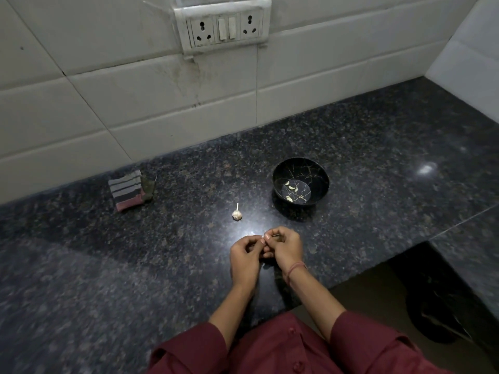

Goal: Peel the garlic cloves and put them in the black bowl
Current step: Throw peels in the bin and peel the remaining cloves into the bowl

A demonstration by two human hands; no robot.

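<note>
Your left hand [244,255] and right hand [286,247] meet over the worktop [108,265], fingers pinching a mostly hidden clove [262,240]. Peel from the tip with a light grip. Black bowl [299,167] ahead-right, garlic bulb [237,215] close ahead.

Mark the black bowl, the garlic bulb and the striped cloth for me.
black bowl [299,167]: head view, bare inner wall.
garlic bulb [237,215]: head view, its body.
striped cloth [127,190]: head view, top face.

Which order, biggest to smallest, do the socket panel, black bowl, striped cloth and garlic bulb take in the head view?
1. socket panel, though it sits farthest from the camera
2. black bowl
3. striped cloth, nearly the bowl's size, so this order is unsure
4. garlic bulb, clearly smallest
</note>
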